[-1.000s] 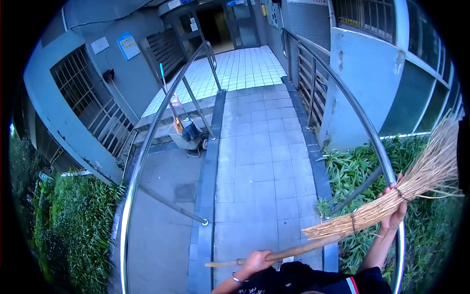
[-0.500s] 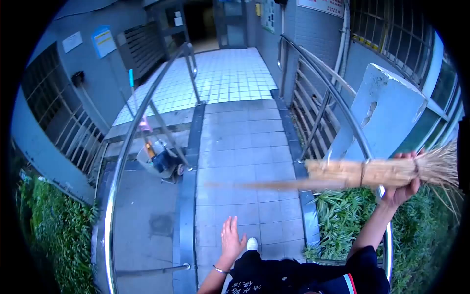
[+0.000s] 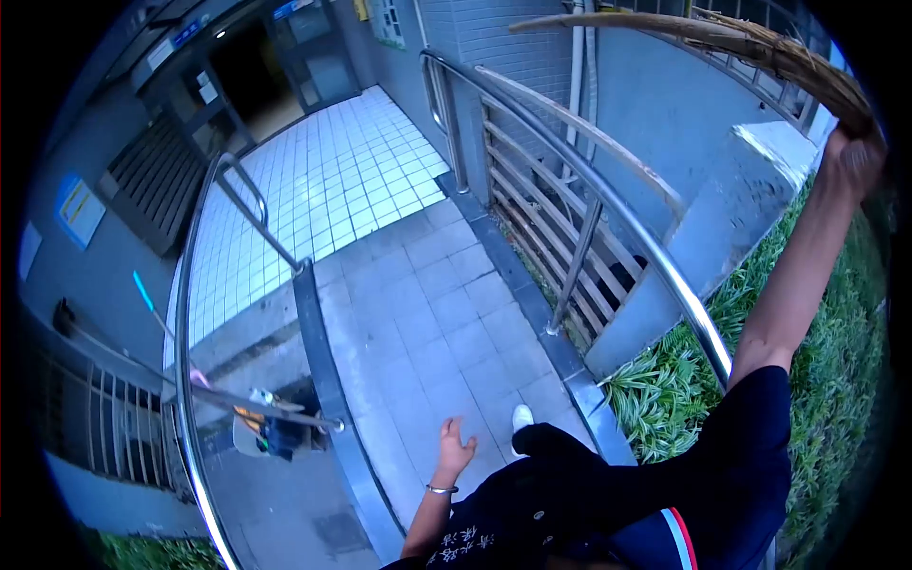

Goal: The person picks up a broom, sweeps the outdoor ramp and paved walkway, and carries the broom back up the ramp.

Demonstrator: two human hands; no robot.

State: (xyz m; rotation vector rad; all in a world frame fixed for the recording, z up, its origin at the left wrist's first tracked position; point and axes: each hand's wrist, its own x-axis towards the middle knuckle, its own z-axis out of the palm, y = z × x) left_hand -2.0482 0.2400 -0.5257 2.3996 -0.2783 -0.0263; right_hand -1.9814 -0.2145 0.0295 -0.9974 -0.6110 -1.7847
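Observation:
My right hand (image 3: 852, 163) is raised at the far upper right, closed round a straw broom (image 3: 774, 52). A thin handle end reaches left across the top of the head view, in front of the wall and window bars. The broom's far right end is lost at the dark image edge, and my right fingers are slightly blurred. Low in the middle, my left hand (image 3: 456, 448) hangs over the paved ramp (image 3: 427, 332). Its fingers are apart and hold nothing.
Metal handrails (image 3: 622, 223) (image 3: 185, 313) run along both sides of the ramp up to white tiles (image 3: 332, 171) and a dark doorway (image 3: 252, 81). Below left stands a bucket (image 3: 249, 439) with cleaning things. Green plants (image 3: 655, 399) and a concrete slab (image 3: 731, 209) are at the right.
My right hand has lifted the broom up from beside the right rail to the upper right. My view has tilted and shifted along the ramp. My left hand stays low and open.

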